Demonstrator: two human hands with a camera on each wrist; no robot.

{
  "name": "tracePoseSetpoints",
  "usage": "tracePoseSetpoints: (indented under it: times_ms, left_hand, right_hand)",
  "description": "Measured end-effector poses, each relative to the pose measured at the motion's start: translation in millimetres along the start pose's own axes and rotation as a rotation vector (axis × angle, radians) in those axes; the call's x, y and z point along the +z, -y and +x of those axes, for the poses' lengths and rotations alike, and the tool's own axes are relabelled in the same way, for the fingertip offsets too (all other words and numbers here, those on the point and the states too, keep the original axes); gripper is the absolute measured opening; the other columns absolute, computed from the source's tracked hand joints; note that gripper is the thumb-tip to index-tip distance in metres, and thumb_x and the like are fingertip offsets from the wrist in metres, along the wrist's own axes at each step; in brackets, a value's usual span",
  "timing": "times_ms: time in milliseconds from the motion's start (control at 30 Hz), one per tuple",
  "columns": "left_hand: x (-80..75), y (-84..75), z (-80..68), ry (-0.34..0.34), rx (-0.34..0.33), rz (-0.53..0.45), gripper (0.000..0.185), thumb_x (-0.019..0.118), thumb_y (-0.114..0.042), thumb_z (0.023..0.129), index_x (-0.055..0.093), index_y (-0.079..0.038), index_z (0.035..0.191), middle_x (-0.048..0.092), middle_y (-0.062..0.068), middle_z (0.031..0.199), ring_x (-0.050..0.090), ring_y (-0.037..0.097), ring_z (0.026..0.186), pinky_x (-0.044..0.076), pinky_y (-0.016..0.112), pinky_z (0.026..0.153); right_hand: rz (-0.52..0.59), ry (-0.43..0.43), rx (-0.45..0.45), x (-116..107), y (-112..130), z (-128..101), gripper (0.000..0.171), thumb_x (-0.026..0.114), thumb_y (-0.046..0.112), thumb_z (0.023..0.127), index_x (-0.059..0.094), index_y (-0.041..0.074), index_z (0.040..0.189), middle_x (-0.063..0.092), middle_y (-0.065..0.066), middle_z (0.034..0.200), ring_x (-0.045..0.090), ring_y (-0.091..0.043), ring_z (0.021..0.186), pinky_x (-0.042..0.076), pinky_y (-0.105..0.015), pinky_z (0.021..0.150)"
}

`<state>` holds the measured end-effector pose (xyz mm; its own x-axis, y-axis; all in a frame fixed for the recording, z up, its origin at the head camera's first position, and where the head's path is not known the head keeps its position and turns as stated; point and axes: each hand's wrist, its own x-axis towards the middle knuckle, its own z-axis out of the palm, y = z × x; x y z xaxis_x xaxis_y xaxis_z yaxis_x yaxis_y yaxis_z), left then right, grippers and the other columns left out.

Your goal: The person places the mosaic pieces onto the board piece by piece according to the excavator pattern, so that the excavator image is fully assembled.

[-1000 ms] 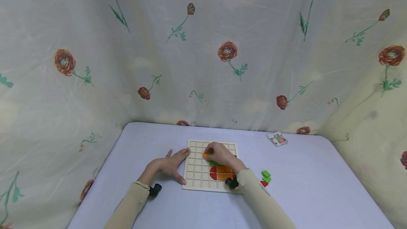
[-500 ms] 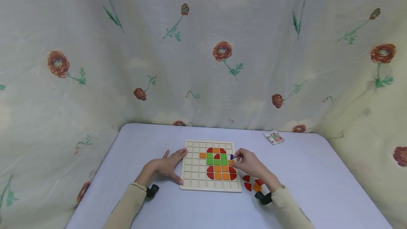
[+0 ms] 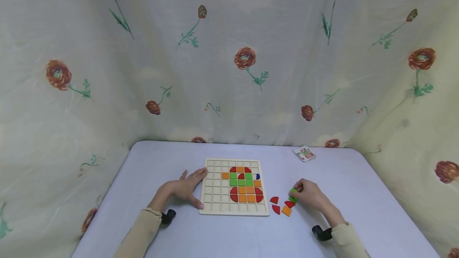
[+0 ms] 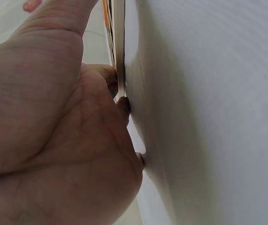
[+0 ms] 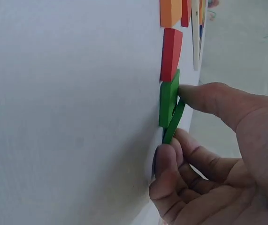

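Note:
My left hand [image 3: 184, 189] lies spread at the left edge of a pale wooden grid board [image 3: 215, 197], thumb and fingertips touching the edge. In the left wrist view the palm [image 4: 72, 131] covers most of the frame. Right of the board, my right hand [image 3: 312, 197] pinches a green square tile [image 5: 175, 124] between thumb and fingers. That tile is tilted against another green tile [image 5: 168, 103] lying on the table. On the board sit orange squares [image 3: 242, 198], green squares [image 3: 233, 182], red quarter-rounds [image 3: 248, 169] and a small blue piece [image 3: 257, 176].
Loose red quarter-rounds [image 3: 275, 209] and an orange square [image 3: 286, 210] lie between the board and my right hand. A patterned card [image 3: 305, 153] lies at the back right of the white table [image 3: 172, 154]. A flowered curtain [image 3: 215, 71] surrounds the table.
My right hand has moved right, from over the board to the loose tiles, and now pinches a green one. An orange tile and the blue piece lie at the board's right side. The left hand stays.

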<state>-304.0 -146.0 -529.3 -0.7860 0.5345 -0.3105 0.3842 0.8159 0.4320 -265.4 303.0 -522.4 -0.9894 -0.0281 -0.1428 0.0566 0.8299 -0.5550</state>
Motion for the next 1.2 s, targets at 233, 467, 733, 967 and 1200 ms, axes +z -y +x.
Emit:
tracePoseSetpoints:
  times_ms: [233, 467, 733, 967, 1200]
  left_hand:
    - [-0.5, 1.1, -0.1, -0.001, 0.006, 0.005, 0.124, 0.078, -0.063, 0.066, 0.009, -0.012, 0.156, 0.002, 0.002, 0.165, 0.001, 0.024, 0.152, -0.003, 0.058, 0.119]
    - [-1.8, -1.9, -2.0, 0.008, -0.006, -0.007, 0.124, 0.078, -0.063, 0.066, 0.009, -0.012, 0.156, 0.003, 0.002, 0.165, 0.002, 0.025, 0.152, -0.003, 0.058, 0.119]
    - [-2.8, -1.8, -2.6, 0.011, -0.002, 0.006, 0.123, 0.078, -0.063, 0.067, 0.009, -0.013, 0.156, 0.002, 0.001, 0.165, 0.001, 0.024, 0.152, -0.002, 0.058, 0.119]
    - [-4.0, -0.4, -3.6, 0.012, 0.007, 0.003, 0.123, 0.078, -0.062, 0.068, 0.008, -0.013, 0.156, 0.001, 0.001, 0.165, 0.001, 0.024, 0.152, -0.002, 0.058, 0.119]
    - [-2.9, 1.3, -3.6, 0.016, 0.016, 0.0, 0.123, 0.077, -0.063, 0.068, 0.008, -0.013, 0.156, 0.001, 0.001, 0.165, 0.001, 0.023, 0.152, -0.002, 0.058, 0.119]
  right_hand:
    - [0.024, 0.022, -0.06, -2.5, 1.4, -1.0, 0.024, 0.074, 0.016, 0.083, 0.062, -0.001, 0.097, 0.063, -0.006, 0.086, 0.054, -0.016, 0.075, 0.049, -0.029, 0.066]
    - [0.048, 0.066, -0.067, -4.9, -1.5, 2.8, 0.022, 0.073, 0.014, 0.084, 0.065, 0.001, 0.099, 0.063, -0.005, 0.086, 0.054, -0.016, 0.077, 0.049, -0.027, 0.067]
    - [0.081, 0.041, -0.059, 6.9, 24.2, 12.7, 0.025, 0.075, 0.016, 0.082, 0.064, 0.003, 0.101, 0.063, -0.005, 0.088, 0.053, -0.017, 0.077, 0.05, -0.025, 0.066]
    - [0.12, 0.047, -0.163, 35.4, 84.9, 35.2, 0.026, 0.076, 0.019, 0.081, 0.065, 0.008, 0.101, 0.062, -0.002, 0.089, 0.052, -0.016, 0.08, 0.047, -0.024, 0.067]
    - [0.124, 0.092, -0.308, 72.5, 141.0, 56.9, 0.019, 0.077, 0.017, 0.081, 0.068, 0.01, 0.097, 0.064, 0.002, 0.088, 0.056, -0.011, 0.079, 0.051, -0.025, 0.073]
